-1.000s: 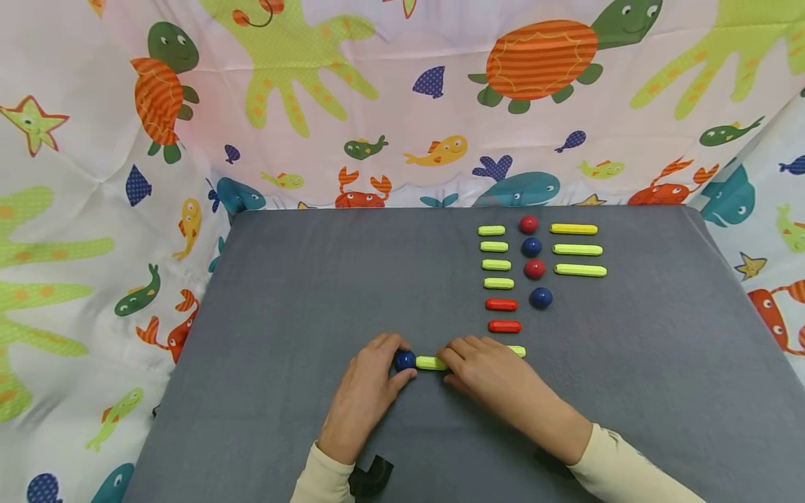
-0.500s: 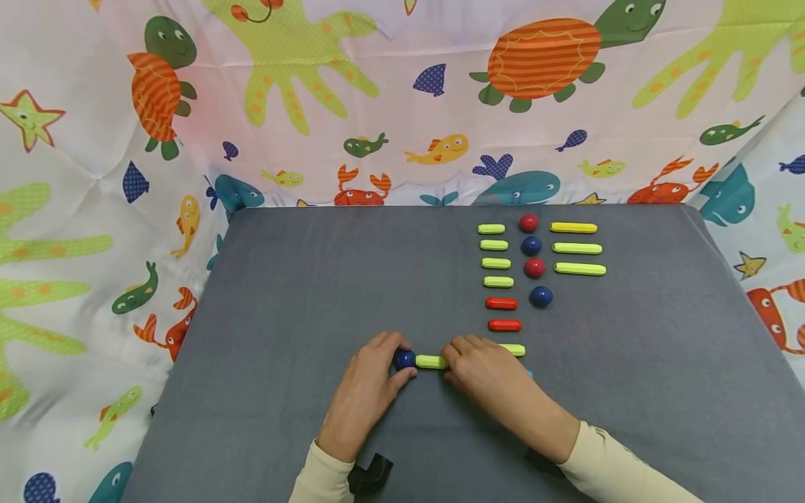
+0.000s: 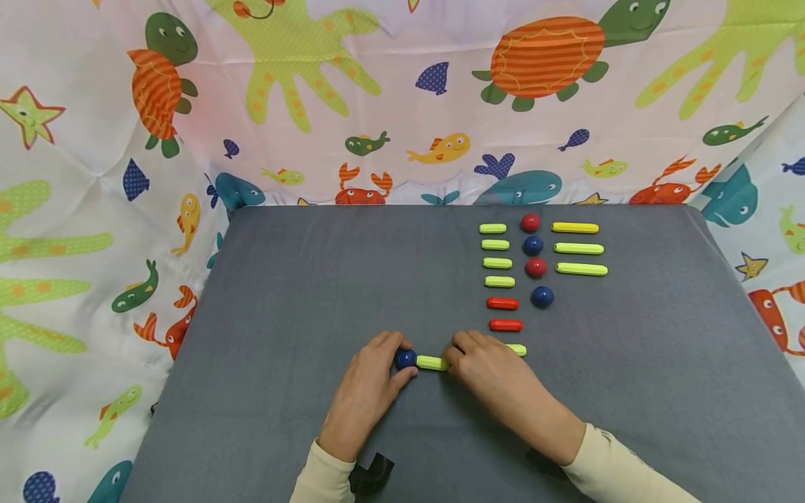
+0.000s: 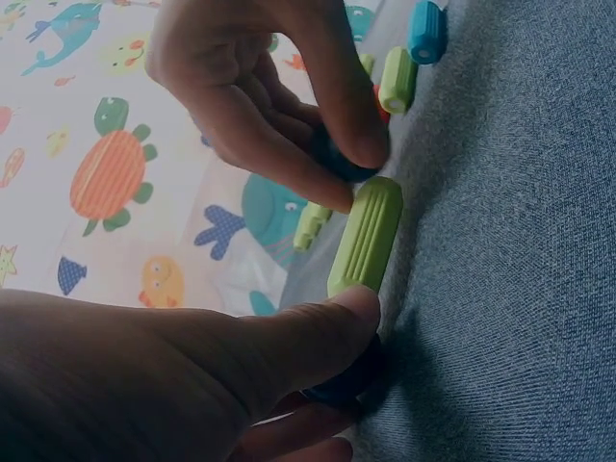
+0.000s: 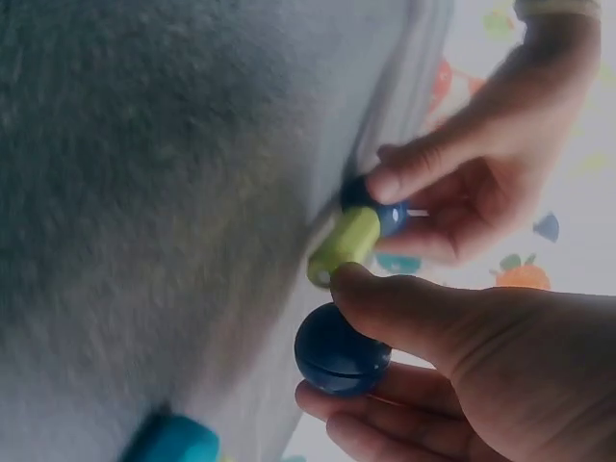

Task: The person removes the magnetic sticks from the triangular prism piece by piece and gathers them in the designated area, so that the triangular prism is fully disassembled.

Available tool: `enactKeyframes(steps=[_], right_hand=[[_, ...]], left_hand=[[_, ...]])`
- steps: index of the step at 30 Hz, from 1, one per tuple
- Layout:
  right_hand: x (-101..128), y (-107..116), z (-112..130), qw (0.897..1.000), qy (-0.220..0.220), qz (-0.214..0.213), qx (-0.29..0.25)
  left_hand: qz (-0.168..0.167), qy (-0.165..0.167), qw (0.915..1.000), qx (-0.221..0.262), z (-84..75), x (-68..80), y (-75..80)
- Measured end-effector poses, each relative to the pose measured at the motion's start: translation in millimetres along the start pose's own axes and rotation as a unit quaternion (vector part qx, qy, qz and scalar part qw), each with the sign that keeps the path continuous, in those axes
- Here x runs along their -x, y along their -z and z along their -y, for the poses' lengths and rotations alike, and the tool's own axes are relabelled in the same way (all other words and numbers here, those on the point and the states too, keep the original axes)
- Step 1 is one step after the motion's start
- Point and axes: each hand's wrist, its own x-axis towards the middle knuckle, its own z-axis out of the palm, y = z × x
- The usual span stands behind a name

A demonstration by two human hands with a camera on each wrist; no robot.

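Note:
My left hand [image 3: 365, 398] grips a dark blue ball [image 3: 405, 360] between thumb and fingers. A short light-green ribbed stick [image 3: 432, 363] touches that ball and points right, toward my right hand [image 3: 503, 381]. In the right wrist view, a second dark blue ball [image 5: 337, 356] with a groove sits between my right thumb and fingers; the right hand hides it from the head view. The stick's free end lies close to the right thumb tip, and I cannot tell whether stick and second ball touch.
Behind my hands lie short green sticks [image 3: 499, 281], red sticks [image 3: 505, 325], red and blue balls [image 3: 542, 297] and longer yellow-green sticks [image 3: 581, 270], in columns on the grey cloth [image 3: 302, 279]. A green stick [image 3: 518, 349] and a turquoise stick [image 5: 178, 443] lie near my right hand.
My right fingertips have shifted slightly right, uncovering a little more of the green stick. A bit of turquoise showed beside the right wrist half a second ago and is covered now. My left hand stays put.

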Motion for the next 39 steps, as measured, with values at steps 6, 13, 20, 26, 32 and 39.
enactKeyframes(steps=[6, 13, 20, 26, 32, 39], right_hand=[[9, 10, -20, 0.998, -0.051, -0.027, -0.034], [31, 17, -56, 0.988, -0.128, -0.037, -0.080], [53, 19, -80, 0.979, -0.182, -0.039, -0.088], [66, 15, -92, 0.975, -0.200, -0.038, -0.089], [73, 10, -99, 0.975, -0.204, -0.040, -0.077], [78, 8, -103, 0.976, -0.207, -0.025, -0.069]], left_hand=[[-0.007, -0.006, 1.0000, 0.001, 0.9, 0.7, -0.7], [-0.001, 0.005, 1.0000, 0.002, 1.1, 0.8, -0.7], [0.003, 0.008, 1.0000, 0.004, 0.3, 0.3, -0.2], [0.003, 0.005, 1.0000, 0.003, 0.1, -0.4, -0.6], [0.002, 0.001, 1.0000, 0.001, 0.0, 0.1, -0.3], [0.002, -0.001, 1.0000, -0.004, 0.1, -0.1, -0.4]])
